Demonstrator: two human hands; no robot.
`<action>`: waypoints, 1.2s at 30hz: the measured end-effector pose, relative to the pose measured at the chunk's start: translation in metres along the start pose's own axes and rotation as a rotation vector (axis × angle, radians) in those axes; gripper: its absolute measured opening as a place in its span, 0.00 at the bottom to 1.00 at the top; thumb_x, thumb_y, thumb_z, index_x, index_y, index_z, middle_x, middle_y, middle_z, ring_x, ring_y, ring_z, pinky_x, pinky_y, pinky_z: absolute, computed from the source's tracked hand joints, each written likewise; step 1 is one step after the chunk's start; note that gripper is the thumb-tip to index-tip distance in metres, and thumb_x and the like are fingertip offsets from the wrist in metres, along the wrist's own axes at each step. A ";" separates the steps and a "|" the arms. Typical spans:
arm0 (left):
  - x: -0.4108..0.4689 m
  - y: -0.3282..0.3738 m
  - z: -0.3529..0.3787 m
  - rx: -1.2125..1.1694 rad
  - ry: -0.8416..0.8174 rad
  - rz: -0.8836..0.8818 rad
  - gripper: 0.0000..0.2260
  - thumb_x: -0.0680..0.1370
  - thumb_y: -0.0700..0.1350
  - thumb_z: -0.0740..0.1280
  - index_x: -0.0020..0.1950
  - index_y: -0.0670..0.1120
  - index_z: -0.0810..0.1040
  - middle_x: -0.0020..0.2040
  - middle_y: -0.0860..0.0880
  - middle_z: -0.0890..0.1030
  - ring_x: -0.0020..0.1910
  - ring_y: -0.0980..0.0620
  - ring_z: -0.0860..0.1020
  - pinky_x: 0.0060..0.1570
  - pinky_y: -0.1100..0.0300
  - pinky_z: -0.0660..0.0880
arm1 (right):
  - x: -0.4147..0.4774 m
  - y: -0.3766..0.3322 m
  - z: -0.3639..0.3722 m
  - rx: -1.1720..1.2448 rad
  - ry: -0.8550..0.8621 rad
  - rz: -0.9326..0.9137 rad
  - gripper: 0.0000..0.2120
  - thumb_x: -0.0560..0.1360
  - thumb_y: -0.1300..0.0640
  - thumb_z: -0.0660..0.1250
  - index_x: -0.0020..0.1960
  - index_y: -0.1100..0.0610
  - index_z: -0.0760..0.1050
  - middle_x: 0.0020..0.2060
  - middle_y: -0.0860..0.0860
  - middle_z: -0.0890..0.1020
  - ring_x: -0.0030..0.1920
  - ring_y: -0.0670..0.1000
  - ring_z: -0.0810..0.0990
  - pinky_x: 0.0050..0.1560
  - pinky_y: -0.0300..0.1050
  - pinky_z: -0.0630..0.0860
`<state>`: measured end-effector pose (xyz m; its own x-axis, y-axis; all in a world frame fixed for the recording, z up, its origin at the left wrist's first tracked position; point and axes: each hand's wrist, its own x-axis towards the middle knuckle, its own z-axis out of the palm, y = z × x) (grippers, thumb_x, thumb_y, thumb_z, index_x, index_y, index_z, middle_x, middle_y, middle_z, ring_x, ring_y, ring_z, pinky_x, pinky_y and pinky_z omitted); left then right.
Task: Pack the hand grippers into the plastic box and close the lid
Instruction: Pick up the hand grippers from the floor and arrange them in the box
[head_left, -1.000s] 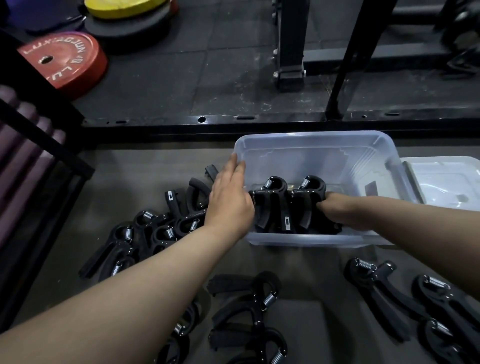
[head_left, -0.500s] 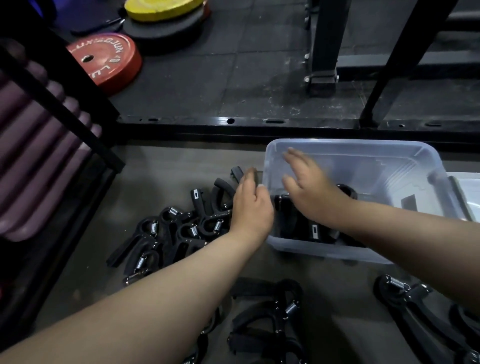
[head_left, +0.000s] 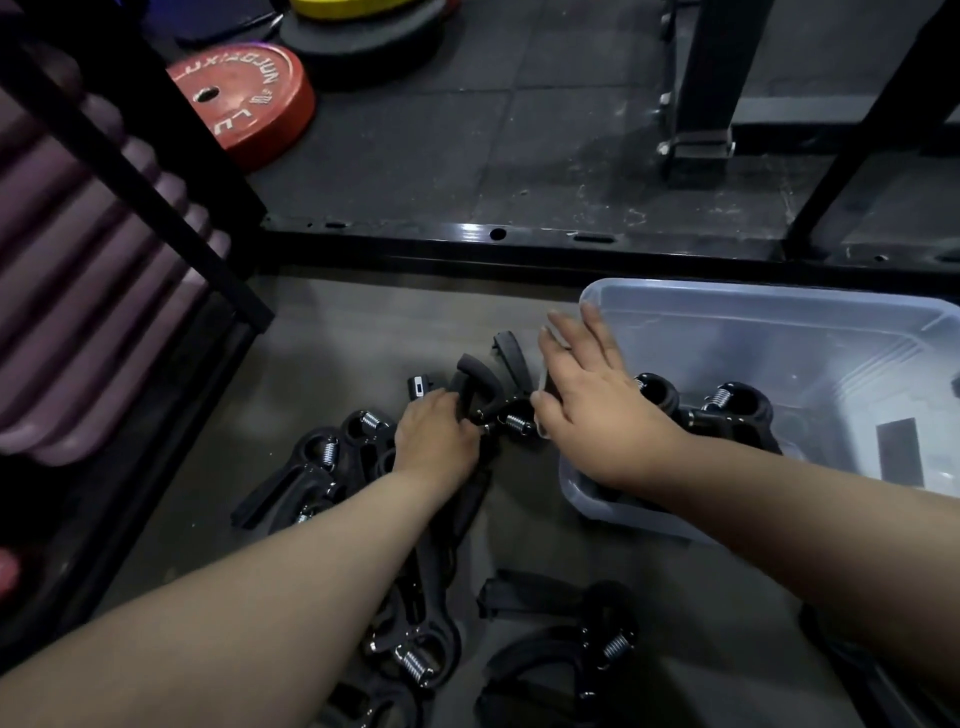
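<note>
Step in hand: collection of a further hand gripper from the floor pile to the left of the plastic box (head_left: 810, 332). Packing is judged to be at an early stage; the lid is not seen in view.

Left hand (head_left: 434, 441): curled around the black handle of a hand gripper (head_left: 475, 382) at the far end of the pile; fingers closed on it, the piece apparently not yet lifted clear.

Right hand (head_left: 597, 410): spread wide and flat, nothing held, placed over the near-left corner of the box, fingers pointing away. Contact with the rim cannot be told.

Plastic box: translucent, pale, rectangular, rounded corners, smooth glossy walls; set on the floor at right. Two packed grippers (head_left: 727, 410) are seen inside against the near wall, coil springs uppermost.

Loose grippers (head_left: 322, 467): matte black, curved moulded handles, bright steel coil springs at the pivot; heaped and interlocked at left. More (head_left: 561, 649) lie near, between the forearms.

Floor (head_left: 363, 332): smooth, grey-brown, dull.

Surroundings: a red weight plate (head_left: 244, 98), rubbery, lettered, lies far left; black steel rack frame (head_left: 519, 239) runs across the far side.

Next move, as judged: the gripped piece is to be freed from its tangled neighbours, carried right over the rim, and stood beside those already packed. Snagging of springs on adjoining handles is a likely hindrance.
</note>
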<state>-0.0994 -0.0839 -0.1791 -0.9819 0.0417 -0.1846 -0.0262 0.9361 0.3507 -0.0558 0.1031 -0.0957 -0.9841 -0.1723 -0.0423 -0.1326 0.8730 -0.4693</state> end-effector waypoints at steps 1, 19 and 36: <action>0.005 -0.002 0.002 0.043 0.006 0.085 0.13 0.74 0.44 0.63 0.58 0.44 0.78 0.60 0.46 0.78 0.63 0.42 0.72 0.62 0.52 0.67 | 0.000 0.000 0.001 0.008 0.003 0.001 0.30 0.82 0.50 0.54 0.79 0.58 0.49 0.79 0.50 0.45 0.76 0.50 0.30 0.72 0.43 0.35; 0.035 0.027 0.027 0.547 -0.131 0.506 0.26 0.79 0.51 0.57 0.75 0.45 0.57 0.70 0.47 0.67 0.69 0.43 0.63 0.69 0.49 0.59 | 0.002 0.004 0.004 0.062 0.007 -0.026 0.30 0.81 0.51 0.55 0.79 0.59 0.50 0.79 0.50 0.46 0.76 0.49 0.29 0.75 0.45 0.36; 0.043 0.035 -0.006 -0.632 0.373 -0.017 0.19 0.80 0.49 0.56 0.64 0.38 0.71 0.55 0.37 0.76 0.55 0.39 0.73 0.58 0.50 0.69 | 0.000 0.003 0.003 0.048 0.008 -0.021 0.29 0.81 0.51 0.55 0.79 0.59 0.51 0.79 0.50 0.46 0.76 0.50 0.30 0.73 0.43 0.36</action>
<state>-0.1431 -0.0509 -0.1694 -0.9759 -0.1985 0.0904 -0.0349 0.5510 0.8337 -0.0559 0.1039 -0.1001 -0.9821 -0.1865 -0.0252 -0.1477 0.8465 -0.5115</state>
